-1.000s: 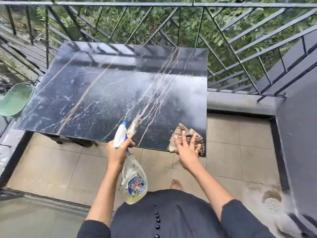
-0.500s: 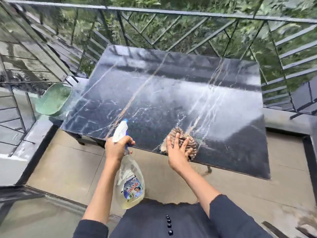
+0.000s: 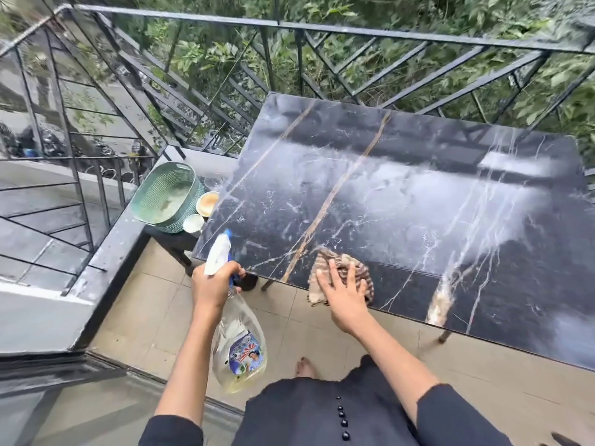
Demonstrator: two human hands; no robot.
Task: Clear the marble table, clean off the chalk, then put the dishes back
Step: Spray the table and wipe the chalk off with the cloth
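The black marble table [image 3: 402, 194] fills the right half of the view, with white chalk haze smeared across its middle and right. My right hand [image 3: 343, 292] presses flat, fingers spread, on a brown striped cloth [image 3: 326, 263] at the table's near edge. My left hand [image 3: 214, 283] grips the neck of a clear spray bottle [image 3: 240, 349] with a white and blue nozzle, held just off the table's near left corner. Two small dishes [image 3: 206, 202] sit on the ledge beside the table's left edge.
A green plastic basket [image 3: 167, 196] stands on the grey ledge left of the table, next to the dishes. A black metal railing [image 3: 322, 30] runs behind and to the left. Beige floor tiles [image 3: 145, 304] lie below, with my bare foot near the table.
My right hand has slid the cloth leftward along the table's near edge. My view has swung left, bringing the basket and dishes closer in. The left hand keeps holding the bottle.
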